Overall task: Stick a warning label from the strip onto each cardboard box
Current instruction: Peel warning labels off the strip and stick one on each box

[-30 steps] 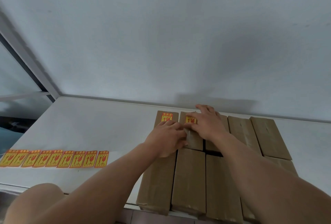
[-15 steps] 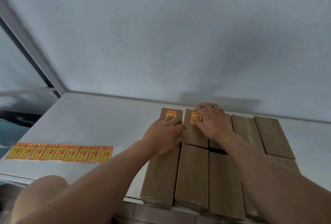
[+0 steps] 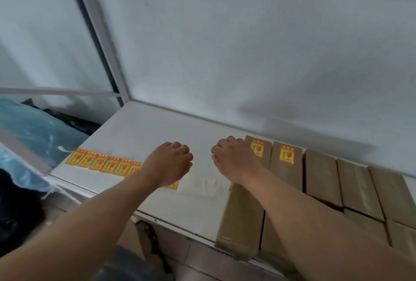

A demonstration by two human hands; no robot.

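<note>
A strip of yellow-and-red warning labels (image 3: 101, 163) lies along the white table's left front. Brown cardboard boxes (image 3: 322, 177) fill the right side in rows. The two far-left boxes each carry a label: one label (image 3: 257, 149) beside my right hand, the other label (image 3: 287, 154) just right of it. My left hand (image 3: 170, 162) hovers over the strip's right end with fingers curled and nothing in it. My right hand (image 3: 234, 159) hovers left of the first box, also loosely curled and holding nothing. The empty backing (image 3: 200, 185) of the strip lies between the hands.
A white wall rises behind the white table (image 3: 157, 127). A metal frame post (image 3: 99, 33) stands at the back left corner. Blue plastic sheeting (image 3: 31, 127) and dark items lie beyond the table's left edge. Tiled floor shows below the front edge.
Both hands have left the second box and moved left toward the label strip. The label they were pressing stays on that box. The view has swung left.
</note>
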